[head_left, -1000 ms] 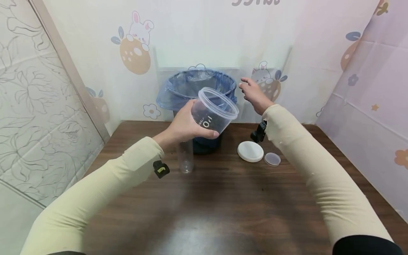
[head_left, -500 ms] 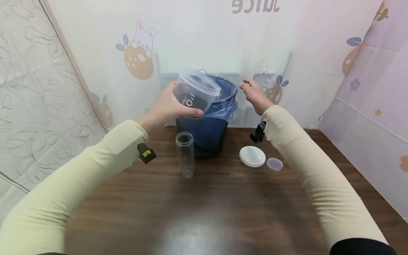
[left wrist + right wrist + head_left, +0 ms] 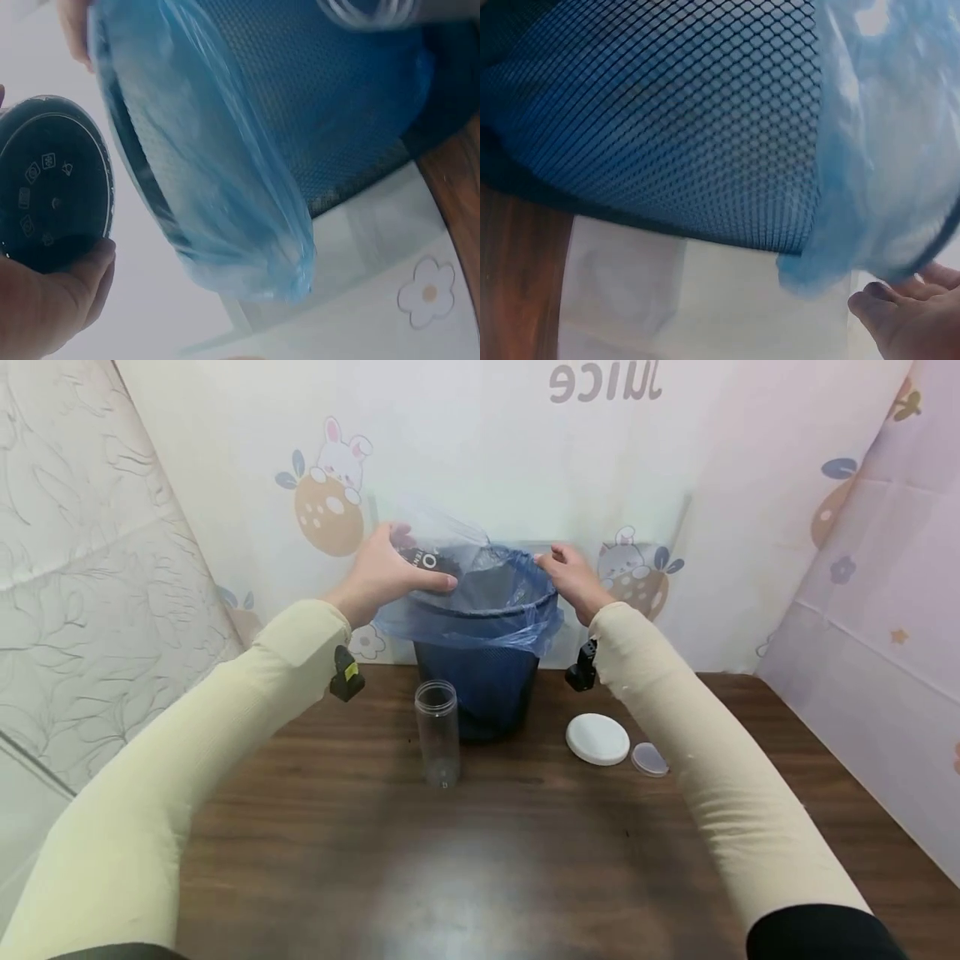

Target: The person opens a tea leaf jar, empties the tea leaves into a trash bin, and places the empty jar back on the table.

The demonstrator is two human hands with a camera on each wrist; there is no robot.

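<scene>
My left hand [image 3: 382,568] grips a clear plastic tub [image 3: 429,560] with white lettering, held tilted above the left side of the trash bin [image 3: 480,685]. The tub's round base [image 3: 56,187], stamped with small symbols, shows in the left wrist view. A blue plastic bag [image 3: 525,622] lines the dark mesh bin and folds over its rim. On the bin's right side, my right hand [image 3: 573,578] holds the rim, fingers bent at the bag's edge; in the right wrist view the bag partly hides its fingers.
A clear plastic bottle [image 3: 437,735] without a cap stands upright before the bin on the brown table [image 3: 337,810]. Right of the bin lie a round white lid [image 3: 597,739] and a smaller translucent lid [image 3: 649,760]. A printed curtain [image 3: 480,452] hangs behind.
My left hand has carried the tub left and toward the far side of the bin. My right hand has moved left from beside the bin onto its rim.
</scene>
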